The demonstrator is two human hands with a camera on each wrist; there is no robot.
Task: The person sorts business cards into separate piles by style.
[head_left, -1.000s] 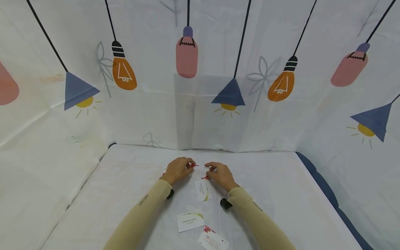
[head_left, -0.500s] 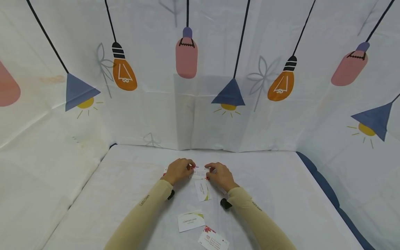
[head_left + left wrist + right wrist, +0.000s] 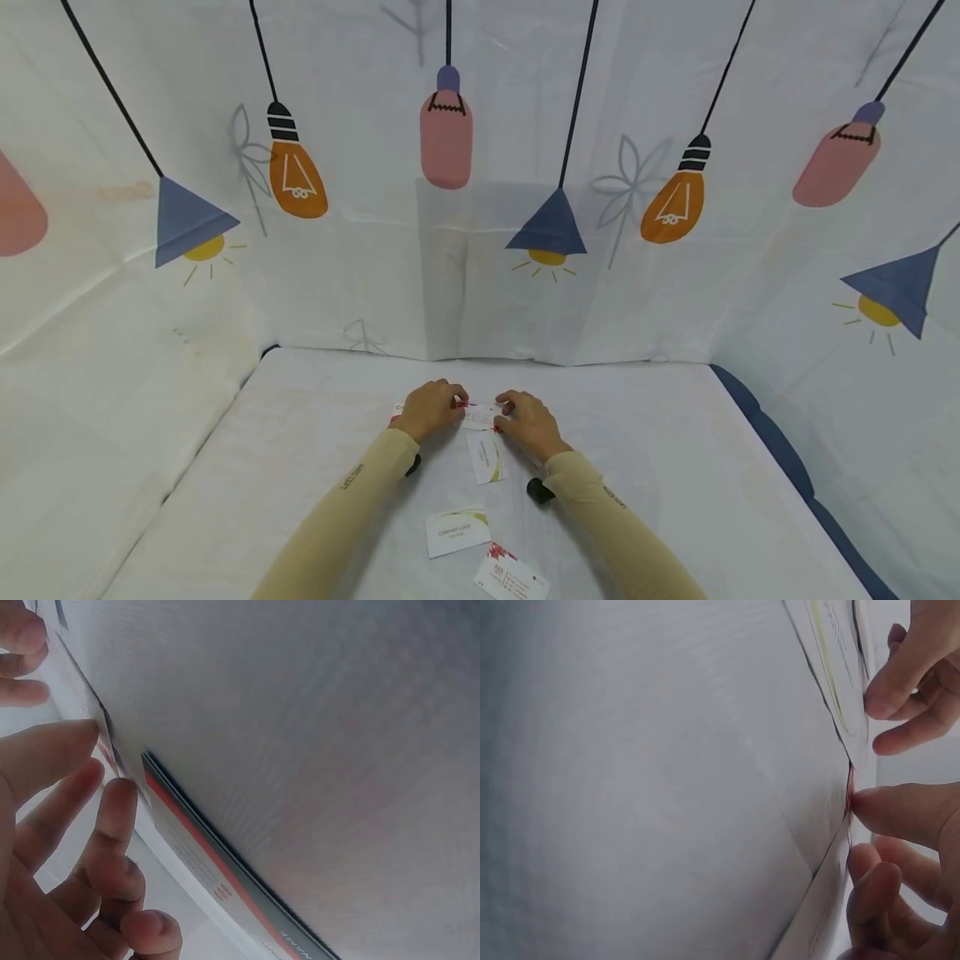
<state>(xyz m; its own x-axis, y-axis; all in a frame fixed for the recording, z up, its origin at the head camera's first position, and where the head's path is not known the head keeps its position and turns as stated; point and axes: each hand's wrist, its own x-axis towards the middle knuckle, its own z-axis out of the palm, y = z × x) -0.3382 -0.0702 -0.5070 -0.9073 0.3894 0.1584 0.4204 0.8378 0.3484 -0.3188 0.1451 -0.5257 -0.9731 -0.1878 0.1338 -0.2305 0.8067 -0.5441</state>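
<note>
A white business card with red corner marks (image 3: 478, 417) lies between my two hands near the far side of the table. My left hand (image 3: 432, 410) pinches its left end, with thumb and fingertip at the upper corner. At the right end, my right hand (image 3: 531, 423) has its thumb on the red lower corner (image 3: 851, 787) and its index finger curved above the upper edge. Just below sits an upright business card with a gold curve (image 3: 486, 458). Red-striped business cards (image 3: 225, 877) lie beside my left hand, mostly covered by it in the head view.
Nearer to me are a white business card with a gold-green corner (image 3: 457, 533) and a red-and-white one (image 3: 512, 573). Another white card (image 3: 814, 915) lies by my right hand. A white cloth covers the table (image 3: 675, 500), and a printed curtain (image 3: 360, 275) hangs behind.
The held business card has dropped slightly toward me, and its top edge sits lower. My right index finger has lifted a little from its upper corner. The other cards stay put.
</note>
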